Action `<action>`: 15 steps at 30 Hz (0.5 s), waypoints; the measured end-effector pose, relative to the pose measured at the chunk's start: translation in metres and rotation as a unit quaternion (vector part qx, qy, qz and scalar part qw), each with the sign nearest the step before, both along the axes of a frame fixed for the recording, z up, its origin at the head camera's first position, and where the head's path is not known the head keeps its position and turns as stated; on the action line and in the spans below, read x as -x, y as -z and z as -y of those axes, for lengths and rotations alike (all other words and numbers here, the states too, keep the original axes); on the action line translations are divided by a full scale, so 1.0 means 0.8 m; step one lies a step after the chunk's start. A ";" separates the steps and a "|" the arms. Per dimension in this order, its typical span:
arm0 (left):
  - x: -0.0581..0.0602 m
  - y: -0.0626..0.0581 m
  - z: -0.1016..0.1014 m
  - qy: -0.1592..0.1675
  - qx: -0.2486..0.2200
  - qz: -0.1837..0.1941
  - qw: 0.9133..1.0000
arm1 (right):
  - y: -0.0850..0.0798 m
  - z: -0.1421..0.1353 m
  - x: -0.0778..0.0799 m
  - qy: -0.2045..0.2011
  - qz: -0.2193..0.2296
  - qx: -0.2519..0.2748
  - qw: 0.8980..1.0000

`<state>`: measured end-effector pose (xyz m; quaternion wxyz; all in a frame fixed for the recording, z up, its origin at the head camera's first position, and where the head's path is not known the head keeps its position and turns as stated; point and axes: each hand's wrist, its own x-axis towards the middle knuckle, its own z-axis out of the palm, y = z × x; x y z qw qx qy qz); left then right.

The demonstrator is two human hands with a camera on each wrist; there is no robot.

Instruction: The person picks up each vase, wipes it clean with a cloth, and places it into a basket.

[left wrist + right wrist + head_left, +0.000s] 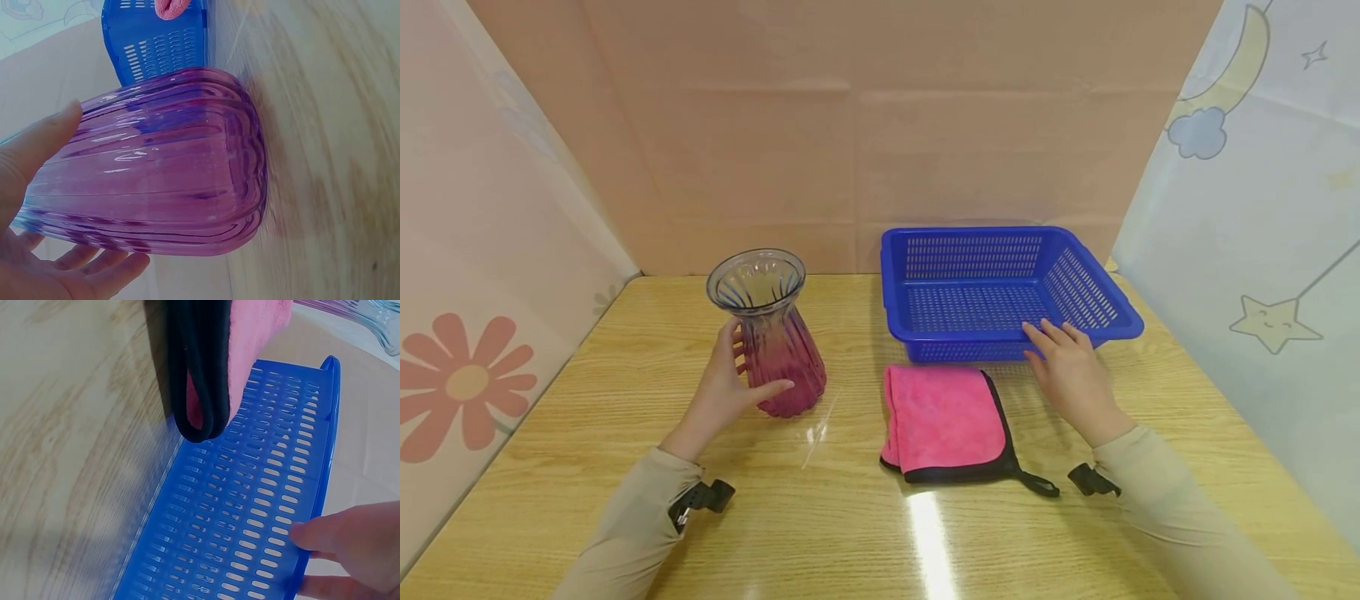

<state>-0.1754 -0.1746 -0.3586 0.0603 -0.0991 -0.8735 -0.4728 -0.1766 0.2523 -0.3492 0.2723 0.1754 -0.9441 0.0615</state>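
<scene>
A ribbed glass vase (786,362), clear at its flared mouth and pink-purple lower down, is upright on the left of the table. My left hand (722,379) holds it from the left side, thumb across the front and fingers round the back. In the left wrist view the vase's base (244,169) is right at the wood surface. At the back right sits a blue plastic basket (970,337) with slotted walls. My right hand (1071,375) grips its front rim near the right corner, thumb outside and fingers over the edge, as the right wrist view shows.
A folded pink cloth (951,421) with black edging and a hanging loop lies in front of the basket. The table (805,533) is wood-patterned. A peach backdrop (850,150) rises behind, with printed sheets (1285,250) at both sides.
</scene>
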 end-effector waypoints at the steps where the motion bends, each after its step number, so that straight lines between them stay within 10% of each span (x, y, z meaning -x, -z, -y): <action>1: 0.000 0.000 0.000 -0.001 0.001 0.000 1.000 | 0.000 0.000 0.000 0.000 -0.001 0.000 1.000; 15: -0.002 -0.001 -0.001 0.006 -0.008 -0.032 0.999 | 0.000 0.000 0.000 -0.004 0.001 -0.005 1.000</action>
